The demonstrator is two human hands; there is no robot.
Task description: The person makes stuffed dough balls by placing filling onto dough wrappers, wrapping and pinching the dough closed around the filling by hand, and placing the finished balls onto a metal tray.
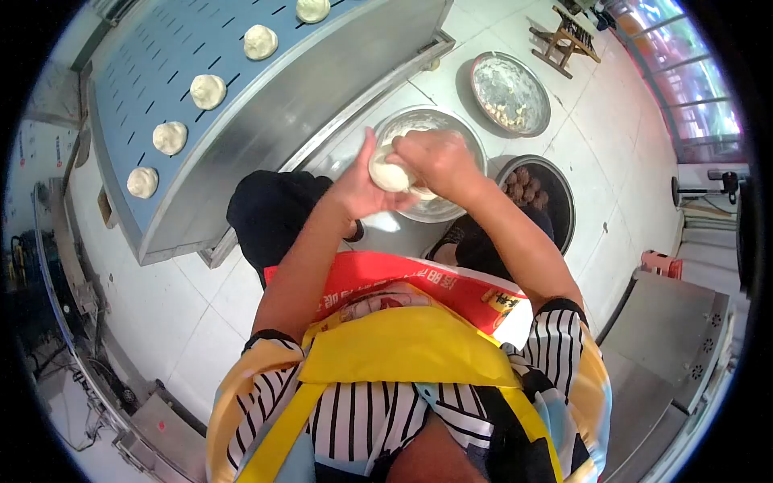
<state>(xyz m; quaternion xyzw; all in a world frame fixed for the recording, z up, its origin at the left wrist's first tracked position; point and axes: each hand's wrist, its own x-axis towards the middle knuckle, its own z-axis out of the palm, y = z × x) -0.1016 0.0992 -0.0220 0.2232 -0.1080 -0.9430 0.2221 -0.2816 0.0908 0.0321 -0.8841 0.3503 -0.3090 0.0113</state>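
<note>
A pale ball of dough (pixel 390 172) is held between my two hands above a metal basin (pixel 441 211). My left hand (pixel 364 187) cups it from the left, palm against the dough and thumb pointing up. Curled over the dough's right side are the fingers of my right hand (pixel 441 163), which hide part of it. More pale dough shows just under my right hand; I cannot tell whether it is the same piece. The basin's inside looks whitish.
Several dough balls (pixel 208 92) sit in a row on a blue slotted surface (pixel 173 48) at left. A dark tub (pixel 565 221) with brown balls (pixel 523 187) stands by my right leg. Beyond are a floury basin (pixel 515 84) and a small stool (pixel 567 39).
</note>
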